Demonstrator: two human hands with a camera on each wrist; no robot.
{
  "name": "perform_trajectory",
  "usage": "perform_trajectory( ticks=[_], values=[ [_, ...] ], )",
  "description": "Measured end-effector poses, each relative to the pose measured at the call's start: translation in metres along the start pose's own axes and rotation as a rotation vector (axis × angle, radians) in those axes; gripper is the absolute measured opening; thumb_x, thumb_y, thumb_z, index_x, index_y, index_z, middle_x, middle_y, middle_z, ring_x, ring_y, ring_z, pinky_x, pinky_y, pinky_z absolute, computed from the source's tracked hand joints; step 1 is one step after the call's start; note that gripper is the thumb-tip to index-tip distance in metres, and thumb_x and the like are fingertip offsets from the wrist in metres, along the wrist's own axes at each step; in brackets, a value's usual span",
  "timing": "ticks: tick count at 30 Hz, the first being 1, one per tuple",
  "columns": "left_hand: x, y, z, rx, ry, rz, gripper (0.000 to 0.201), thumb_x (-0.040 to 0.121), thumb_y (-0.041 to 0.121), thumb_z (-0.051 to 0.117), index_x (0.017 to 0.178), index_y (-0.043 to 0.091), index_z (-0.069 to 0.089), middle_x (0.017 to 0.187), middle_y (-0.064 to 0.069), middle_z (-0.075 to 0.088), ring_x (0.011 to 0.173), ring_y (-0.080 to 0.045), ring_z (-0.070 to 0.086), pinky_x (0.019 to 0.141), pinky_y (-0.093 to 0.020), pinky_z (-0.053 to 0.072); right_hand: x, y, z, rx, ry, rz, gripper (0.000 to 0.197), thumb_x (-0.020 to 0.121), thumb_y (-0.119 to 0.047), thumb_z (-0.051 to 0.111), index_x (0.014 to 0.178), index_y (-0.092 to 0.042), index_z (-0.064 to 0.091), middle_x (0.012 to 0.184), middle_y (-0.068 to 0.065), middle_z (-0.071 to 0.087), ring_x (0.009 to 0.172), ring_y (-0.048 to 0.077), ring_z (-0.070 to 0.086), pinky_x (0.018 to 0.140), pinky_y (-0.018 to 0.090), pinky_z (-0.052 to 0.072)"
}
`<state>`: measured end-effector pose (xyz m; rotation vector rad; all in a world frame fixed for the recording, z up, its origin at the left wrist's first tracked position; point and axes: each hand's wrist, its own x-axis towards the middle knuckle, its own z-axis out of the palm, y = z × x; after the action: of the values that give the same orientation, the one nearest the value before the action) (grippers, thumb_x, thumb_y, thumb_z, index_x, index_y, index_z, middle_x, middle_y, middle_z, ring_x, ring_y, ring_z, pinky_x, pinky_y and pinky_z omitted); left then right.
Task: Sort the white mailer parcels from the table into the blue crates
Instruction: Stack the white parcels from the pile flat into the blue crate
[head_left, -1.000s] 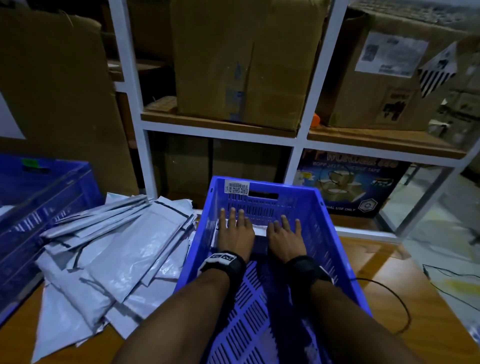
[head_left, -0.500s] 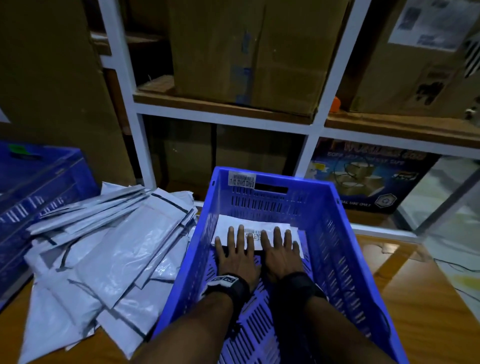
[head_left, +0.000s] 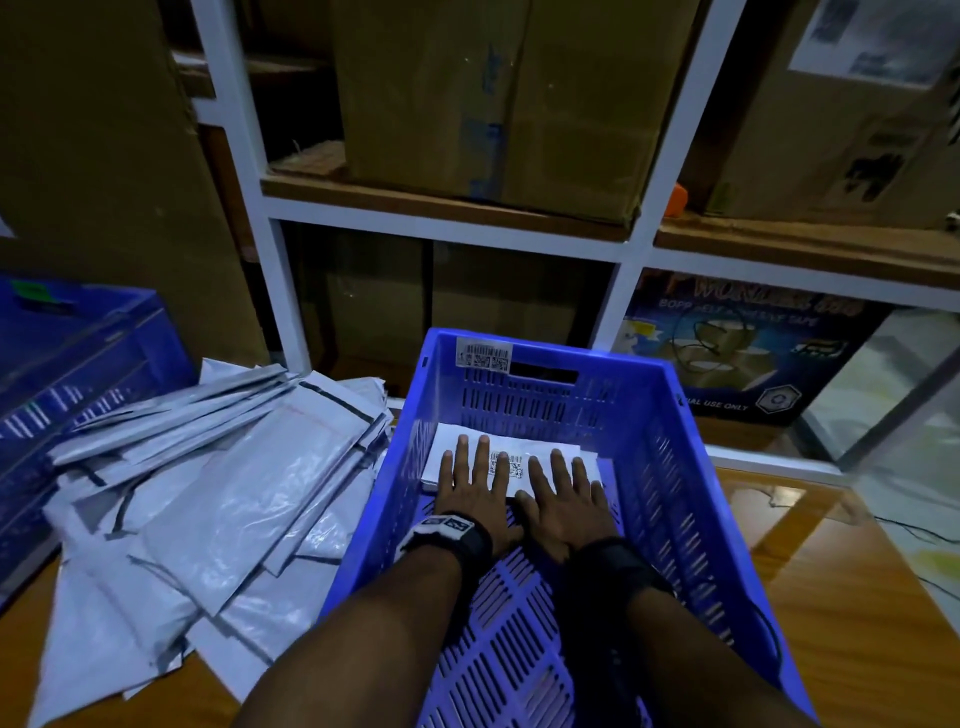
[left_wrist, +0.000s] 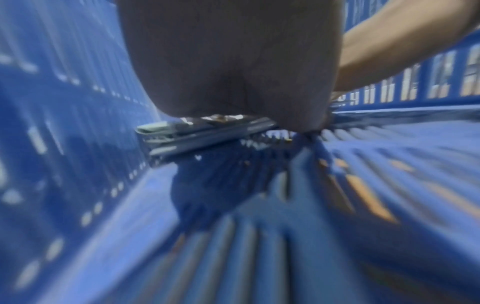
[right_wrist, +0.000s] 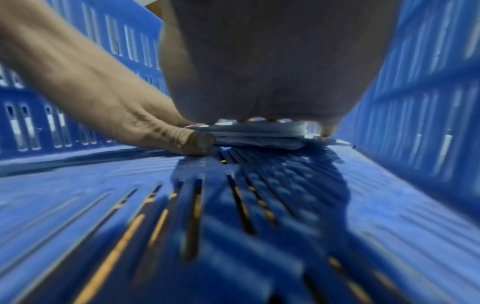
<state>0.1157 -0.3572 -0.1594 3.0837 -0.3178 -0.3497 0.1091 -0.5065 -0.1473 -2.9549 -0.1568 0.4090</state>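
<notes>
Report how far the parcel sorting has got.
Done: a thin stack of mailers lies flat at the far end of the blue crate. In hand: left hand and right hand press it down with straight fingers. Left: a large pile of white mailers on the table.

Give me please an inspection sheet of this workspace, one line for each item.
Surface: wooden table, glossy.
Job's things: white parcels lie flat in the front blue crate; parcel pile waits on the table; second blue crate at far left.
Clutter: nothing seen.
Grippers: left hand and right hand press flat on the parcels.
Cables: black cable on the table's right edge.
Surroundings: white shelf with cardboard boxes.
</notes>
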Motion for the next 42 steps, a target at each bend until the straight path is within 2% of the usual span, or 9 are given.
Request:
perform_trajectory(
  ticks=[3, 7, 14, 27, 31, 35, 37, 40, 42],
  values=[
    [0.006, -0.004, -0.005, 0.007, -0.047, 0.029, 0.105, 0.088, 0.075, 0.042, 0.156, 0.021, -0.018, 0.159, -0.015, -0.032, 0.143, -0.043, -0.032, 0.117, -0.059, -0.015, 0.005, -0.003, 0.0, -0.033, 0.034, 0.024, 0.063, 0.103, -0.05, 0.017, 0.157, -0.027, -0.004, 0.164, 0.003, -0.016, 0.149, 0.03, -0.017, 0.118, 0.057, -0.005],
    [0.008, -0.004, -0.005, 0.033, -0.071, 0.016, 0.1, 0.091, 0.063, 0.049, 0.156, 0.025, -0.017, 0.16, -0.011, -0.031, 0.143, -0.044, -0.032, 0.115, -0.061, -0.015, 0.011, -0.011, -0.004, -0.043, 0.104, -0.093, 0.06, 0.103, -0.042, 0.02, 0.157, -0.024, 0.001, 0.165, -0.001, -0.009, 0.151, 0.025, -0.012, 0.119, 0.057, -0.004],
    [0.017, -0.004, 0.0, 0.03, -0.081, -0.046, 0.11, 0.083, 0.073, 0.053, 0.154, 0.033, -0.021, 0.158, -0.007, -0.035, 0.142, -0.044, -0.034, 0.108, -0.062, -0.025, 0.015, -0.008, 0.011, 0.038, 0.026, -0.003, 0.066, 0.096, -0.066, 0.008, 0.155, -0.039, -0.007, 0.161, -0.016, -0.02, 0.149, 0.02, -0.021, 0.117, 0.056, -0.01],
    [0.021, -0.008, 0.007, 0.032, -0.051, -0.039, 0.108, 0.083, 0.07, 0.054, 0.155, 0.036, -0.018, 0.159, -0.007, -0.035, 0.142, -0.043, -0.034, 0.107, -0.061, -0.026, 0.018, -0.01, 0.018, 0.064, 0.022, 0.033, 0.069, 0.093, -0.071, 0.009, 0.154, -0.042, -0.007, 0.161, -0.017, -0.021, 0.148, 0.02, -0.024, 0.112, 0.067, -0.011],
    [0.015, -0.005, -0.006, 0.054, 0.007, -0.027, 0.116, 0.08, 0.072, 0.057, 0.156, 0.027, -0.019, 0.158, -0.008, -0.035, 0.144, -0.041, -0.031, 0.111, -0.064, -0.019, 0.016, -0.01, 0.005, 0.093, 0.001, 0.033, 0.069, 0.095, -0.069, 0.012, 0.154, -0.041, -0.01, 0.162, -0.014, -0.019, 0.148, 0.024, -0.023, 0.112, 0.068, -0.007],
    [0.001, 0.003, -0.038, 0.048, 0.059, -0.048, 0.112, 0.086, 0.067, 0.056, 0.157, 0.016, -0.014, 0.159, -0.011, -0.033, 0.145, -0.038, -0.03, 0.115, -0.062, -0.014, 0.001, -0.013, -0.026, 0.176, 0.1, 0.006, 0.067, 0.099, -0.061, 0.019, 0.157, -0.032, -0.001, 0.165, -0.002, 0.0, 0.151, 0.028, -0.005, 0.116, 0.059, 0.005],
    [-0.008, 0.011, -0.062, 0.049, 0.117, -0.048, 0.098, 0.094, 0.058, 0.051, 0.158, 0.012, -0.007, 0.162, -0.013, -0.026, 0.147, -0.038, -0.026, 0.117, -0.061, -0.011, -0.006, -0.015, -0.049, 0.112, 0.217, -0.038, 0.062, 0.103, -0.051, 0.024, 0.156, -0.024, 0.011, 0.163, 0.003, 0.013, 0.149, 0.029, 0.01, 0.117, 0.054, 0.016],
    [-0.027, 0.023, -0.107, 0.078, 0.236, -0.031, 0.081, 0.099, 0.045, 0.046, 0.158, 0.009, 0.004, 0.166, -0.014, -0.011, 0.15, -0.037, -0.017, 0.119, -0.06, -0.007, -0.019, -0.02, -0.094, 0.054, 0.386, -0.121, 0.053, 0.102, -0.036, 0.032, 0.15, -0.014, 0.03, 0.154, 0.011, 0.033, 0.14, 0.034, 0.029, 0.111, 0.052, 0.031],
    [-0.041, 0.028, -0.138, 0.104, 0.303, -0.047, 0.076, 0.099, 0.04, 0.046, 0.157, 0.006, 0.01, 0.166, -0.015, -0.006, 0.151, -0.038, -0.014, 0.119, -0.061, -0.005, -0.032, -0.025, -0.127, 0.014, 0.468, -0.178, 0.056, 0.095, -0.035, 0.032, 0.146, -0.011, 0.036, 0.148, 0.014, 0.04, 0.134, 0.037, 0.036, 0.107, 0.052, 0.036]
  ],
)
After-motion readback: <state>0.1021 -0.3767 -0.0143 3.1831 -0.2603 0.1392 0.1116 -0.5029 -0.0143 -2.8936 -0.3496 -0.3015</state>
